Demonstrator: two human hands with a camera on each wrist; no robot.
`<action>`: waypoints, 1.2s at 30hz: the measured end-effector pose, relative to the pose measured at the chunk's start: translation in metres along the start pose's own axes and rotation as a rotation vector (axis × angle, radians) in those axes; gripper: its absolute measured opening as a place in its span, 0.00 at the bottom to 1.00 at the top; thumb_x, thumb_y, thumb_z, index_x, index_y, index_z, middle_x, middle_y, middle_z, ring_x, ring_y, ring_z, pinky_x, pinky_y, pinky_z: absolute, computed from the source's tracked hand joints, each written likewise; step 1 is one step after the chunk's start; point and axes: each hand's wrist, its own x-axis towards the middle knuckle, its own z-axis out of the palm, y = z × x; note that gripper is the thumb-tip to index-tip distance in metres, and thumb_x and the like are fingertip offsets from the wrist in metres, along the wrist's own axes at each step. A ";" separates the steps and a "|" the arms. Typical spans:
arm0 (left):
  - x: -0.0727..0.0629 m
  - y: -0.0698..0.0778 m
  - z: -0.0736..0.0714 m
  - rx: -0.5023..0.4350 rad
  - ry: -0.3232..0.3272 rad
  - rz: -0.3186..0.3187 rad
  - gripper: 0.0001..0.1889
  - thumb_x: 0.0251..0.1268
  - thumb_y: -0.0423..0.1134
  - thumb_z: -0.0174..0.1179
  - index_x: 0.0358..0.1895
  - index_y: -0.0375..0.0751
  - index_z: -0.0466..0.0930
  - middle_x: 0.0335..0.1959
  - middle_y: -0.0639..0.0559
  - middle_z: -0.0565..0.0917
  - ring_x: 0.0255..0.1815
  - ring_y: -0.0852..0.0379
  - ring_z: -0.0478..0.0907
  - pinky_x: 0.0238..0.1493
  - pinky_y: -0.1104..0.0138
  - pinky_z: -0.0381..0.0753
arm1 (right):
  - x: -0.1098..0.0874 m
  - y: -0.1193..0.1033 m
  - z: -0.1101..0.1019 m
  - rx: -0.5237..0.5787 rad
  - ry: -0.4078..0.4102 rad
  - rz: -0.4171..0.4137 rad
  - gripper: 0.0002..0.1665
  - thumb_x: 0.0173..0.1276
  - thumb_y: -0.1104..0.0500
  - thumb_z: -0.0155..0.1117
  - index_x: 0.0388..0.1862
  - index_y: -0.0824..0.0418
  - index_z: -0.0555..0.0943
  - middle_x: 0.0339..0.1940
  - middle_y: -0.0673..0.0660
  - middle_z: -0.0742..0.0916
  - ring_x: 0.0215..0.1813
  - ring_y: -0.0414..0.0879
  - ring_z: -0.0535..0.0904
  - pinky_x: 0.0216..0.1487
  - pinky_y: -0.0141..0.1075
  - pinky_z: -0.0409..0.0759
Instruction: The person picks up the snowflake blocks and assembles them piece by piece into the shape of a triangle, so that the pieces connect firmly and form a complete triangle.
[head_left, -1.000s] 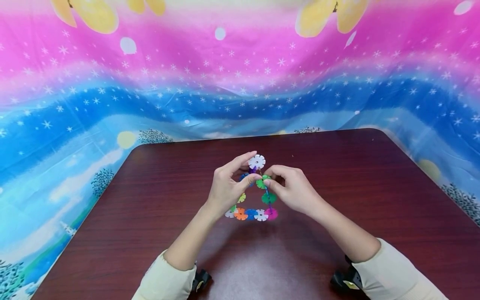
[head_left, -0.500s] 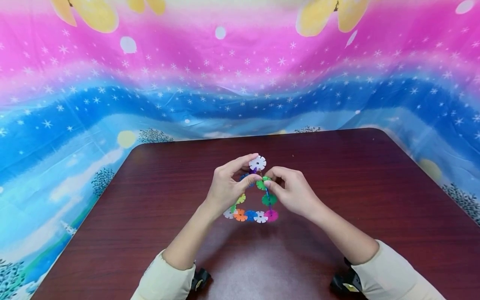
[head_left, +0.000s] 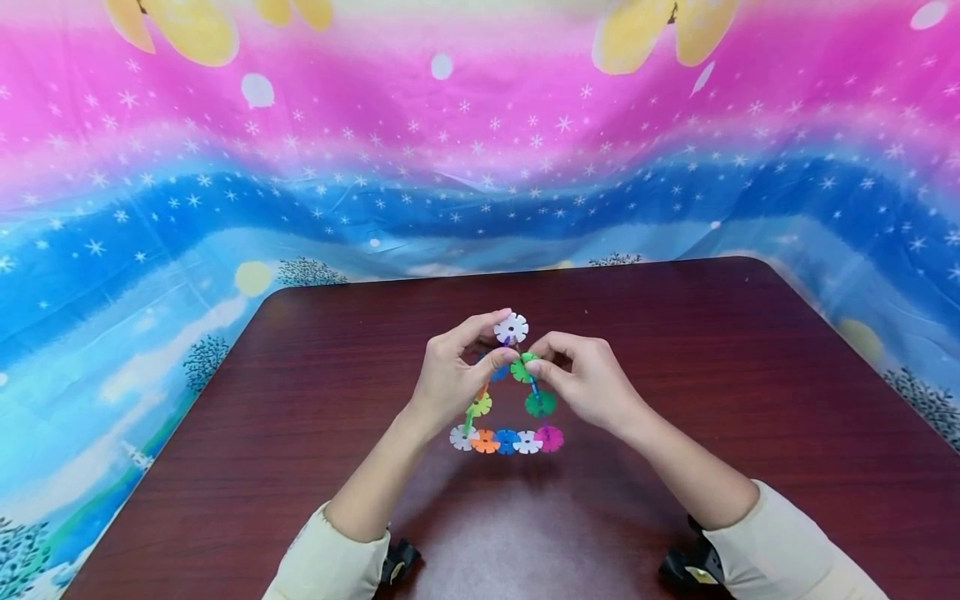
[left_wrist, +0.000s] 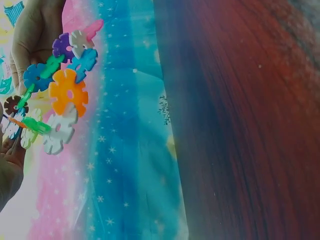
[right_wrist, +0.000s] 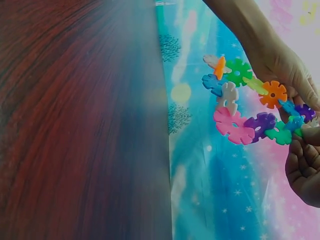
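Observation:
Notched plastic snowflake discs are linked into a rough triangle, held above the table between both hands. My left hand [head_left: 453, 371] grips its upper left, thumb and fingers about the discs below a white disc [head_left: 512, 328] at the peak. With thumb and forefinger, my right hand [head_left: 588, 379] pinches a light green disc [head_left: 519, 372] on the upper right. A darker green disc [head_left: 539, 404] hangs lower on that side. Along the bottom run white, orange [head_left: 486, 442], blue and pink [head_left: 551, 439] discs. The right wrist view shows a large pink disc [right_wrist: 232, 126] beside purple; fingers hide the top joints.
A dark red-brown wooden table [head_left: 337, 333] lies beneath the hands. Behind it hangs a pink and blue printed cloth [head_left: 480, 150]. Black wrist devices [head_left: 690, 567] sit under both cream sleeves [head_left: 326, 554].
The triangle's bottom row has swung slightly down and toward me, showing more of its left side. Both hands keep their grip and have barely moved.

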 end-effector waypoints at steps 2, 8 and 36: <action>0.000 0.000 0.000 0.001 0.004 -0.004 0.25 0.49 0.29 0.66 0.55 0.33 0.75 0.31 0.46 0.82 0.31 0.57 0.79 0.35 0.68 0.80 | 0.000 -0.001 0.000 0.010 0.006 -0.003 0.03 0.58 0.66 0.66 0.31 0.61 0.82 0.21 0.50 0.82 0.22 0.43 0.74 0.25 0.33 0.74; 0.001 -0.001 -0.001 -0.004 0.026 -0.022 0.25 0.51 0.30 0.65 0.56 0.35 0.74 0.31 0.45 0.82 0.32 0.57 0.80 0.36 0.67 0.80 | 0.002 -0.004 -0.001 0.035 0.016 -0.006 0.03 0.59 0.66 0.65 0.33 0.60 0.81 0.21 0.48 0.80 0.22 0.41 0.74 0.25 0.32 0.74; 0.009 0.003 -0.010 -0.014 0.151 -0.032 0.23 0.50 0.28 0.66 0.54 0.32 0.76 0.33 0.42 0.83 0.34 0.54 0.80 0.37 0.66 0.80 | -0.012 0.014 0.000 0.034 -0.042 0.092 0.05 0.59 0.67 0.65 0.35 0.60 0.81 0.28 0.48 0.83 0.28 0.42 0.75 0.28 0.32 0.75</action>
